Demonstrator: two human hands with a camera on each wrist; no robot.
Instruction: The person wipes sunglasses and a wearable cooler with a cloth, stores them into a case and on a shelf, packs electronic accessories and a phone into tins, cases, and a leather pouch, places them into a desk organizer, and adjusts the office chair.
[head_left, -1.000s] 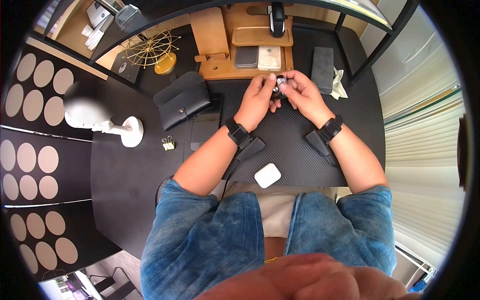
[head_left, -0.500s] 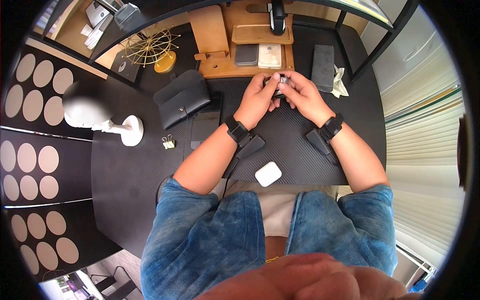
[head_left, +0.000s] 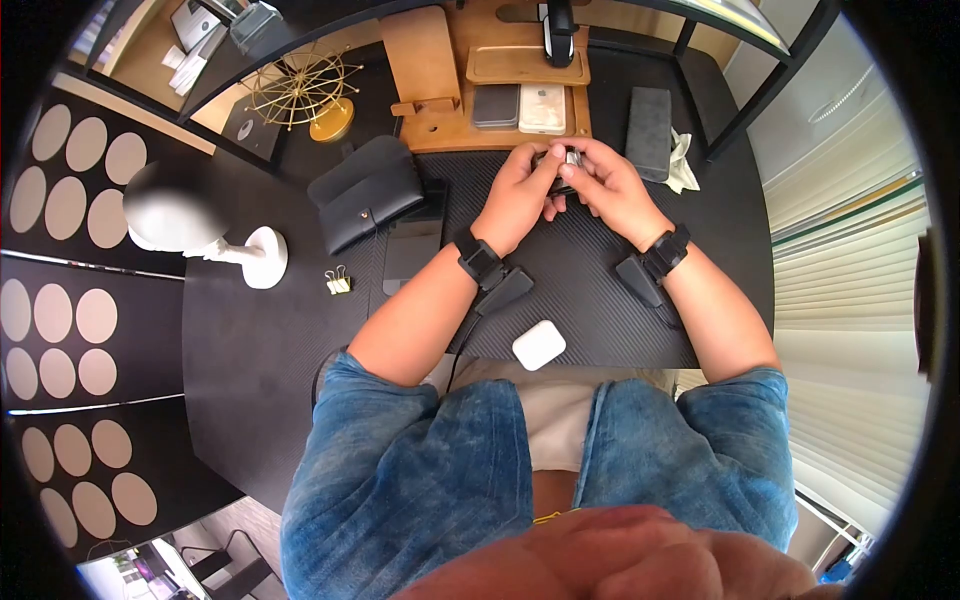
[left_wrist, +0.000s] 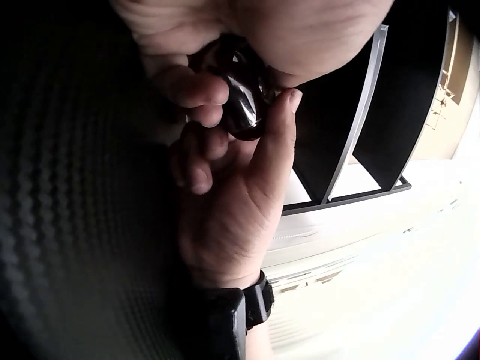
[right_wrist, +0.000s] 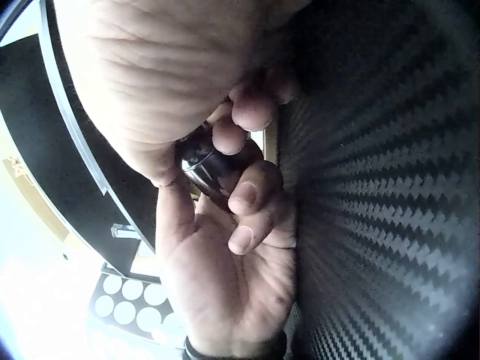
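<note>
Above the far middle of the desk, both hands hold one small, glossy, dark rounded object with a silvery shine. My left hand grips it from the left, thumb on top. From the other side my right hand has its thumb and curled fingers on it. In the left wrist view the dark object shows its smooth curved shell between the fingers of both hands. Fingers cover much of it in the right wrist view; I cannot tell what kind of object it is.
A white rounded case lies near the desk's front edge. To the left are a black pouch, a binder clip and a white lamp. Behind the hands stands a wooden organizer; a dark grey case lies right.
The dark object has turned a little between the fingers, and its silvery parts show differently. Both hands keep hold of it in about the same place. Everything else stays put.
</note>
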